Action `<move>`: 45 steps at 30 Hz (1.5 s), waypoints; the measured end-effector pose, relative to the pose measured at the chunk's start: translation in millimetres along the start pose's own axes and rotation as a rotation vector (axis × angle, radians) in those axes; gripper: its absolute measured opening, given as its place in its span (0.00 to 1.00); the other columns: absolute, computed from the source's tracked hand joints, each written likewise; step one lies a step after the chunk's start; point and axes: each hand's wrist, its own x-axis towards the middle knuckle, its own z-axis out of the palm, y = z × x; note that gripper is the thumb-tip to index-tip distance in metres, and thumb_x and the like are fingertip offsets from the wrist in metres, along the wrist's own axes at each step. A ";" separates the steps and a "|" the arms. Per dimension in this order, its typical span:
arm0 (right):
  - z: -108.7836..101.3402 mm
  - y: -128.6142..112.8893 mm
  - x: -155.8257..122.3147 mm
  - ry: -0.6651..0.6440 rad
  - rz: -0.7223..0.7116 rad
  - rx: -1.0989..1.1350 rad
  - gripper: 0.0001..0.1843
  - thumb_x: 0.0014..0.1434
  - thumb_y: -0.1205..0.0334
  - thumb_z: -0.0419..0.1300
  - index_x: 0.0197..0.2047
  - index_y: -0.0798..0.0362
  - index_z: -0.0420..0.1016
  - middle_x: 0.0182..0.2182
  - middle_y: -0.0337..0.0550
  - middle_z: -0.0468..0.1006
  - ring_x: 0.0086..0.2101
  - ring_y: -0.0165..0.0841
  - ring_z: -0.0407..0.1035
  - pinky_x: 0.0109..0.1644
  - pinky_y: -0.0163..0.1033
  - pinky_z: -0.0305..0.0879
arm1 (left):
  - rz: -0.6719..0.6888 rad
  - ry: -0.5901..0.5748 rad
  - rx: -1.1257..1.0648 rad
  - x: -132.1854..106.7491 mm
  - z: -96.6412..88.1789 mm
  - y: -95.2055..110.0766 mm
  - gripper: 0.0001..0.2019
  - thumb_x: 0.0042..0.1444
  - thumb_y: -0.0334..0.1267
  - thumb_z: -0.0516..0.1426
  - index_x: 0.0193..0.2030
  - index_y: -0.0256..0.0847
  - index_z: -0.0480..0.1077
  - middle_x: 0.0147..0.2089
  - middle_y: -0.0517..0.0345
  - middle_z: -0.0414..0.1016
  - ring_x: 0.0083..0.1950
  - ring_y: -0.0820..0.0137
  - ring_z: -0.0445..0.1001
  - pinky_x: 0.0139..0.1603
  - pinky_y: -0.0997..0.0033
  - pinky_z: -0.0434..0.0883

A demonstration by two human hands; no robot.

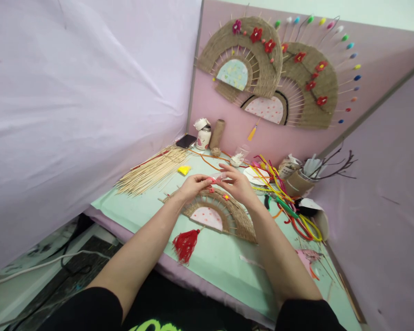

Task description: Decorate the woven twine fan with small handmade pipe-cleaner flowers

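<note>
A pale-green cover lies over the desk (224,271), with a pink board (207,103) behind it bearing large woven fans (267,64) dotted with red flowers. On the desk, a smaller twine fan (241,216) rests below the person's hands, its red tassel (186,246) spread toward the near edge. Just above its upper edge, the fingers of the left hand (194,186) and right hand (237,185) pinch a small pink-red piece (214,180) between them; something clear shows beside it, too blurred to name. The step in hand looks like working this piece with the fingertips. Any next move calls for a light, steady pinch, clear of the little flowers (226,197) on the twine.
</note>
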 end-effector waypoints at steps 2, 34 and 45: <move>0.4 0.3 -0.9 -0.013 0.019 0.020 0.13 0.54 0.50 0.63 0.29 0.51 0.75 0.61 0.50 0.67 0.55 0.41 0.67 0.48 0.45 0.74 | -0.004 -0.015 -0.001 0.3 -0.4 -0.5 0.22 0.40 0.49 0.69 0.38 0.35 0.77 0.34 0.54 0.80 0.33 0.71 0.75 0.38 0.70 0.71; -3.0 12.4 2.2 -0.054 0.339 0.348 0.19 0.42 0.53 0.69 0.35 0.53 0.73 0.46 0.47 0.79 0.46 0.40 0.73 0.52 0.47 0.67 | -0.024 0.019 0.059 -2.8 0.6 3.5 0.22 0.39 0.51 0.69 0.35 0.35 0.77 0.30 0.55 0.78 0.31 0.72 0.73 0.36 0.71 0.68; -8.3 19.3 1.4 -0.074 0.410 0.427 0.14 0.41 0.55 0.72 0.28 0.52 0.75 0.37 0.39 0.80 0.36 0.32 0.72 0.44 0.39 0.68 | -0.070 0.011 0.067 -4.2 0.1 7.1 0.22 0.39 0.50 0.69 0.36 0.36 0.77 0.31 0.58 0.77 0.31 0.74 0.71 0.36 0.72 0.68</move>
